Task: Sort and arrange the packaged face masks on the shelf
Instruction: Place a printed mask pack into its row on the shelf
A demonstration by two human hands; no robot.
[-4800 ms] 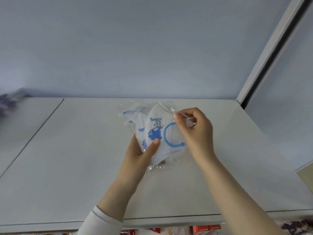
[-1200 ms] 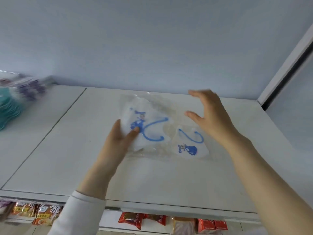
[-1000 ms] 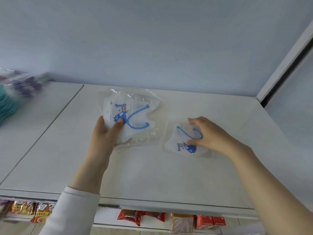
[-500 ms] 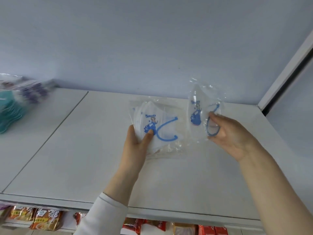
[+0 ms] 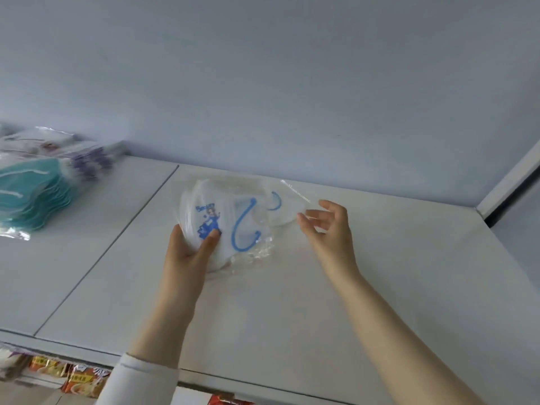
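My left hand (image 5: 190, 247) grips a stack of clear-packaged white face masks (image 5: 230, 226) with blue straps and a blue cartoon print. It holds them tilted up off the white shelf (image 5: 292, 302), thumb on the print. One more packaged mask (image 5: 277, 211) sits at the back right of the stack, its blue strap showing. My right hand (image 5: 327, 226) hovers just right of that package, with fingers loosely spread and nothing in them.
A pile of teal packaged masks (image 5: 29, 200) and purple-printed packages (image 5: 84, 159) lies at the far left, beyond the shelf seam (image 5: 117, 235). A white upright post (image 5: 508, 182) bounds the back right. Snack packets (image 5: 79, 378) show on the shelf below.
My right hand brought the single packaged mask down from the air to the back of the stack in my left hand and let it go. The view shifted slightly right.
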